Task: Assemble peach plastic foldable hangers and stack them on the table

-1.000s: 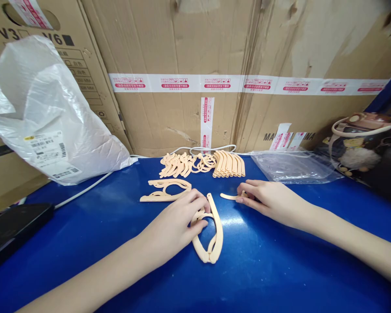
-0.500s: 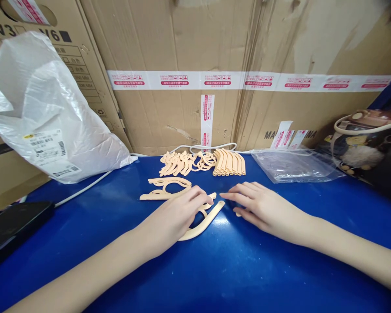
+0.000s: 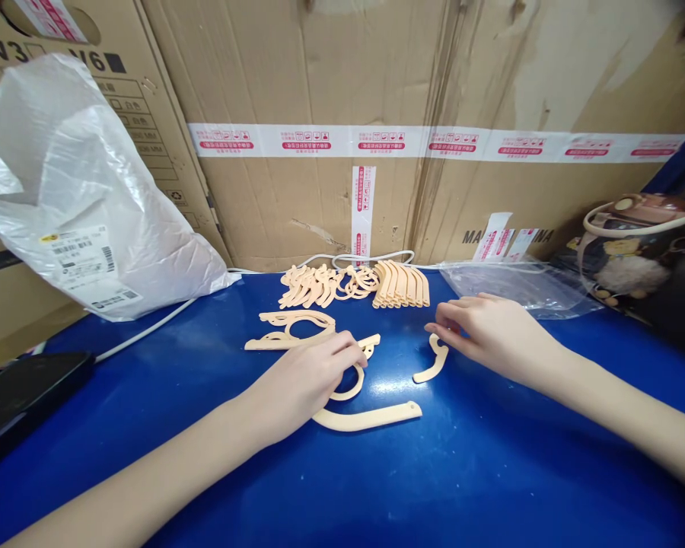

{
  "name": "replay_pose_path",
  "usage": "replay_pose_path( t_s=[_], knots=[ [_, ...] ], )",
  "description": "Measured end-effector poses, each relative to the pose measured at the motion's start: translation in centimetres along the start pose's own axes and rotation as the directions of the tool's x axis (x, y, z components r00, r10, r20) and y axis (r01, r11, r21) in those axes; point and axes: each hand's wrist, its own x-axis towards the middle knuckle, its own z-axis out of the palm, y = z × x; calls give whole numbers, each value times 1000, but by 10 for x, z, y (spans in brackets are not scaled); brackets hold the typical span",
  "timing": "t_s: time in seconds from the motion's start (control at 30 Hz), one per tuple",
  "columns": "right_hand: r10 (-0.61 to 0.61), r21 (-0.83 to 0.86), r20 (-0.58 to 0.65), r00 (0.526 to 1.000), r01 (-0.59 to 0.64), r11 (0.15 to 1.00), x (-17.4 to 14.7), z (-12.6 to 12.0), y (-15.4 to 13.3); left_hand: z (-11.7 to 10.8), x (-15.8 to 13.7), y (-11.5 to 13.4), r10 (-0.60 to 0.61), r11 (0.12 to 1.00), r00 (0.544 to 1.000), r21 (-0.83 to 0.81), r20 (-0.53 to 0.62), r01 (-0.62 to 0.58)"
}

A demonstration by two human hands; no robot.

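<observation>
Left hand (image 3: 317,371) grips the cream hanger (image 3: 371,420); right hand (image 3: 482,331), fingers parted, hovers beside the hook (image 3: 439,361), blue tabletop (image 3: 434,487) spreading in front.

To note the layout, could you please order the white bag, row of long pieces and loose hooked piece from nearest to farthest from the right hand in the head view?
From the right hand:
1. Loose hooked piece, just left of it.
2. Row of long pieces, back and left.
3. White bag, far left.
</observation>
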Motion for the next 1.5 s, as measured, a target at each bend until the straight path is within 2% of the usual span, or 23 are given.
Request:
replay_pose_path(
  t_s=[0.07,0.17,0.33,0.43,0.53,0.67,0.83,0.93,1.07,1.3,1.5],
  knots=[
    [56,-101,43,997,-52,994,-1,5,-1,0,0,0,-3,1000,1000,5,-1,3],
    [28,-100,63,998,-22,995,-3,8,-7,0,-1,-1,2,1000,1000,14,-12,-2],
    [-136,128,53,989,128,983,-4,4,-4,-3,0,5,-13,1000,999,3,-50,13],
    [-237,334,76,969,199,921,-4,-1,0,-7,1,14,-16,998,1000,-53,-26,15],
    [-278,479,112,954,193,856,-5,-8,0,-8,0,23,2,994,1000,-106,30,1],
    [-285,576,132,949,161,801,-7,-11,1,-3,-1,28,20,995,996,-96,90,-12],
    [-305,578,99,947,194,793,-6,-10,2,2,-1,29,8,997,992,-81,130,2],
    [-253,498,60,966,191,846,-5,-8,-4,3,-1,30,18,998,989,-70,146,-8],
    [-143,364,16,990,127,923,-5,-1,-14,4,-1,30,41,998,990,-47,137,-35],
    [-79,455,108,991,21,890,-7,5,-22,3,1,29,-21,987,994,-154,111,38],
    [-85,514,59,995,43,857,-7,7,-20,0,3,31,-64,978,992,-192,113,85]
  ],
)
